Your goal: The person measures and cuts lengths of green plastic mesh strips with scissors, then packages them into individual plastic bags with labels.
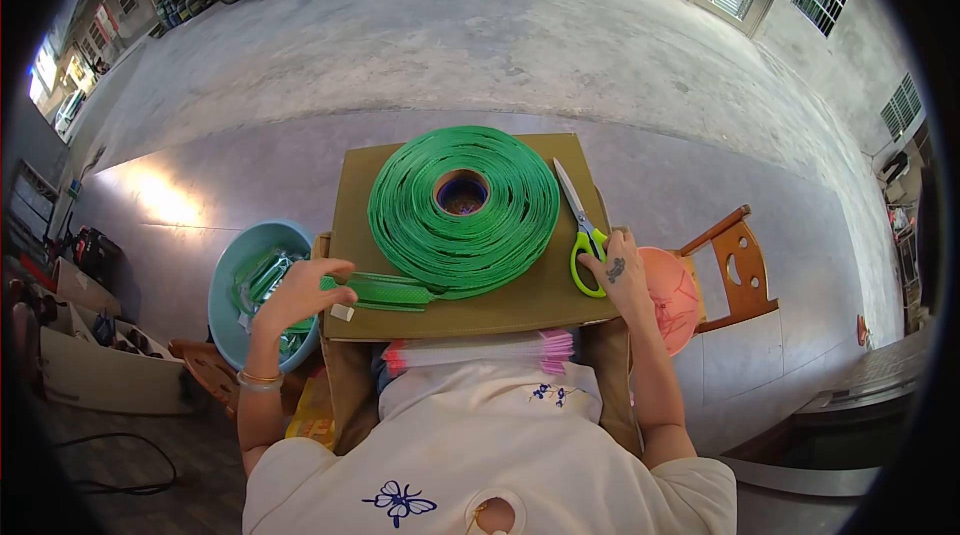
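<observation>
A large roll of green mesh tubing [400, 225] lies flat on a brown cardboard-covered surface [480, 320], wound around a cardboard core. Its loose flat end [390, 292] stretches left to my left hand [300, 293], whose thumb and fingers are apart around the tip. Scissors [578, 205] with lime-green handles lie to the right of the roll, blades pointing away from me. My right hand [622, 275] is at their handles, thumb over a loop and fingers curled beside it. A small white block [342, 313] sits below my left hand.
A blue basin [222, 280] holding green mesh pieces stands at left. A pink basin [668, 300] rests at right by a wooden chair [742, 270]. A bundle of white, pink-ended mesh [480, 350] lies on my lap. Boxes [110, 375] stand far left.
</observation>
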Demonstrator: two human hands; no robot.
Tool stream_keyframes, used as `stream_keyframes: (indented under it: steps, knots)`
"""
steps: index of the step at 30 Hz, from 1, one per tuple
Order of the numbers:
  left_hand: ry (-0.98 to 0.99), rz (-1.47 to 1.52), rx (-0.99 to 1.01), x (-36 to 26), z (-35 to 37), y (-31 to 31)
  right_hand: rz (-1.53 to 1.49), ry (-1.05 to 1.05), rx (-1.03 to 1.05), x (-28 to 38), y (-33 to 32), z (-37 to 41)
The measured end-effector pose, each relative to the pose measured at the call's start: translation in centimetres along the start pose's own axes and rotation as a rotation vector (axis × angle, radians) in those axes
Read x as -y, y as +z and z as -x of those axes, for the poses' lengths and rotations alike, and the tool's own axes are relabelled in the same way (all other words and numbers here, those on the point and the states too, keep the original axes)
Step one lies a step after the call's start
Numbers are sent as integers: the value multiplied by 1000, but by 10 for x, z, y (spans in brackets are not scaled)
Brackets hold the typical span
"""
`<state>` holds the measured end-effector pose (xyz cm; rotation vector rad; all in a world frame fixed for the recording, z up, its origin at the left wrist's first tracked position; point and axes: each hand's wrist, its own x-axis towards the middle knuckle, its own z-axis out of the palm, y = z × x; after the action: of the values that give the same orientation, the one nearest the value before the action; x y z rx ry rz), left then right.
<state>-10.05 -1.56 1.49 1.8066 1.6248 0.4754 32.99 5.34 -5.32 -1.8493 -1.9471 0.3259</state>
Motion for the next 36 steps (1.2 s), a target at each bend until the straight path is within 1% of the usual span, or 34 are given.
stream_keyframes:
  steps: [2, 4, 7, 13, 16, 19, 22, 25, 28, 31, 32, 34, 36]
  knots:
    - [97, -62, 119, -16, -16, 23, 25, 18, 2, 3, -1, 0]
    - [319, -223, 65, -35, -25, 51, 31, 25, 18, 4, -1, 1]
    - [415, -401, 138, -56, -29, 78, 31, 19, 1, 2, 1, 1]
    - [377, -441, -82, -67, -21, 113, 39, 71, 9, 7, 1, 1]
    - [497, -455, -207, -69, -20, 122, 31, 57, 9, 4, 3, 0]
    - [587, -516, -249, -73, -21, 130, 39, 53, -12, 3, 4, 1]
    - [654, -531, -232, -88, -23, 144, 38, 46, -34, -1, 9, 1]
    - [593, -460, -167, -110, -35, 161, 21, 24, -35, -2, 8, 1]
    - [469, -470, -80, -121, -61, 184, -14, -42, -115, -20, 17, -5]
    - [472, -467, -53, -128, -79, 186, -528, 348, 20, -26, 16, -9]
    - [481, -369, -56, -130, -85, 182, -666, 338, -28, -30, 18, -11]
    - [489, -171, -51, -146, -89, 151, -941, 320, -115, -36, 25, -11]
    - [552, 9, -149, -151, -105, 113, -1241, 341, -41, -14, 3, -7]
